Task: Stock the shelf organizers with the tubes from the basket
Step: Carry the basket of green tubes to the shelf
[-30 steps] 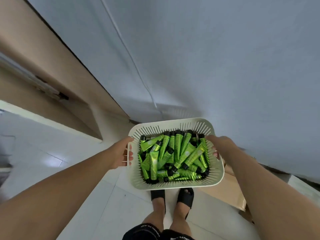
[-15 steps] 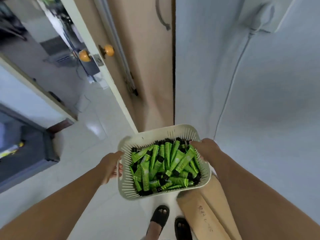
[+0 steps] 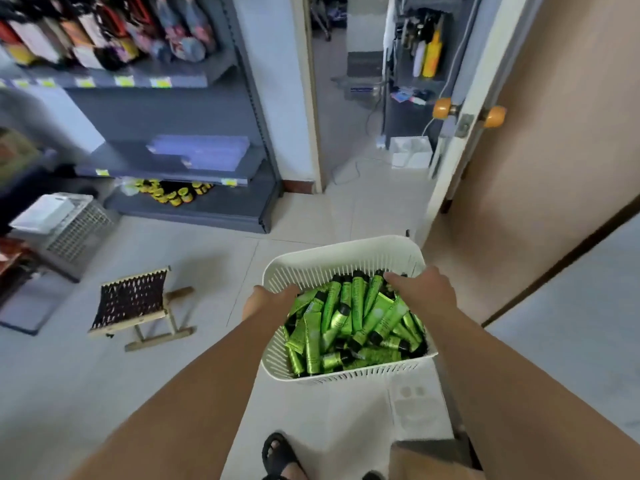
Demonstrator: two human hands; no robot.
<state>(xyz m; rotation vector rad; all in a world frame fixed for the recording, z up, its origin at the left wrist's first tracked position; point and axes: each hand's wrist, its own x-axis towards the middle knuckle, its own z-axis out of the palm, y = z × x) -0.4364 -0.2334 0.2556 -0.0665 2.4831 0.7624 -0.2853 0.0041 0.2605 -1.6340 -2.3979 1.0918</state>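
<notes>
I carry a white slotted basket (image 3: 332, 261) in front of me, above the tiled floor. It is filled with several green tubes with black caps (image 3: 349, 327), lying in a loose pile. My left hand (image 3: 268, 301) grips the basket's left rim. My right hand (image 3: 424, 289) grips the right rim, its fingers over the edge near the tubes. A grey shelf unit (image 3: 166, 157) stands ahead on the left, with clear organizers (image 3: 204, 152) on its middle shelf.
A small folding stool (image 3: 138, 303) stands on the floor to the left. A grey wire crate (image 3: 65, 226) sits further left. An open door with orange knobs (image 3: 485, 116) is on the right, with a doorway beyond. Small yellow jars (image 3: 173, 192) lie on the bottom shelf.
My view has swung left from the wall and door to the shelf unit and doorway. Both hands keep hold of the basket, which has moved with me.
</notes>
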